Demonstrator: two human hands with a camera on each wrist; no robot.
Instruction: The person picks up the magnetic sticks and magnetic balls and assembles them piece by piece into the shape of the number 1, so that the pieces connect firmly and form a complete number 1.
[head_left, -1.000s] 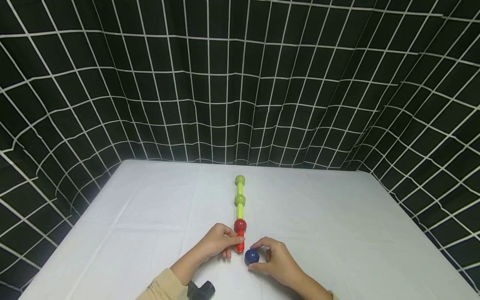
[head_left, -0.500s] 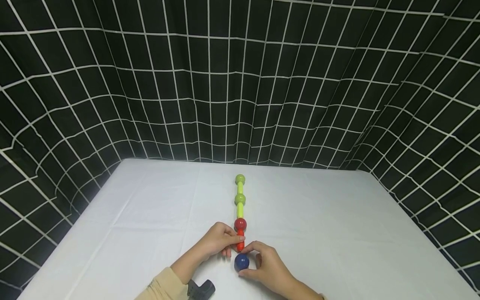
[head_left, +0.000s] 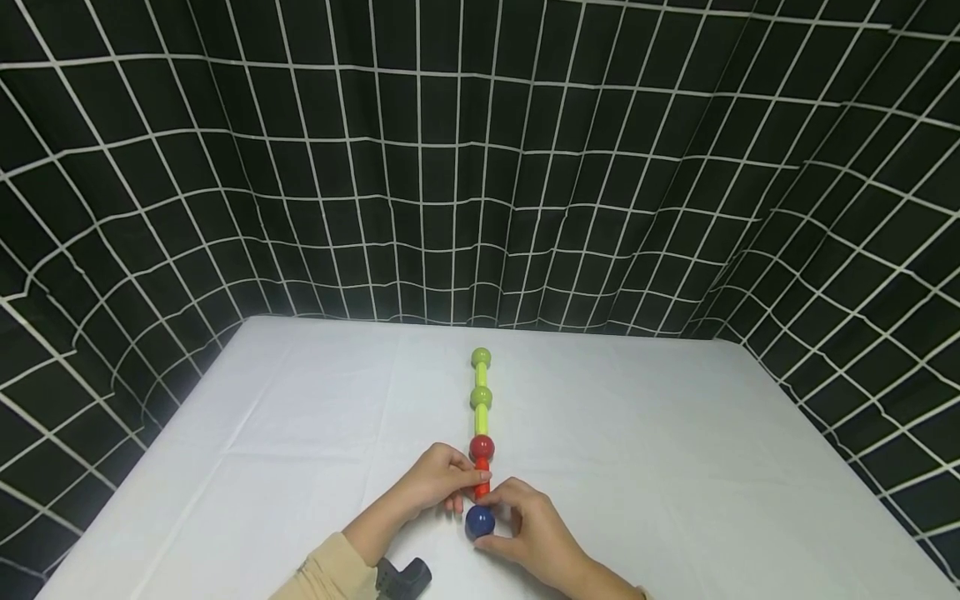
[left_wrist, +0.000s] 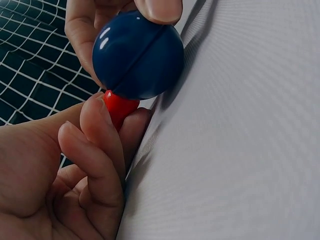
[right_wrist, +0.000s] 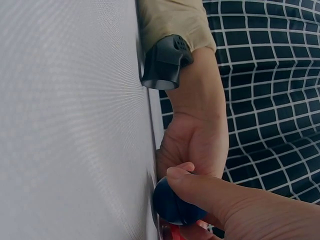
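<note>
A straight chain of balls and rods lies on the white table, pointing away from me. It has two green balls [head_left: 482, 397], yellow-green rods [head_left: 482, 420], a red ball [head_left: 482, 447] and a red rod [head_left: 482, 490] at the near end. My left hand [head_left: 442, 482] pinches the red rod from the left. My right hand [head_left: 536, 529] grips a dark blue ball [left_wrist: 138, 55] between thumb and fingers. In the left wrist view the blue ball meets the tip of the red rod; whether they are joined I cannot tell.
White cloth covers the table [head_left: 300, 400]. Black curtains [head_left: 450, 167] with a white grid surround its back and sides. A dark grey wrist device [right_wrist: 167, 62] sits at my left sleeve, close to the tabletop.
My right hand has carried the blue ball leftward, from beside the red rod to its near end. My left hand has kept its grip on the red rod, almost still.
</note>
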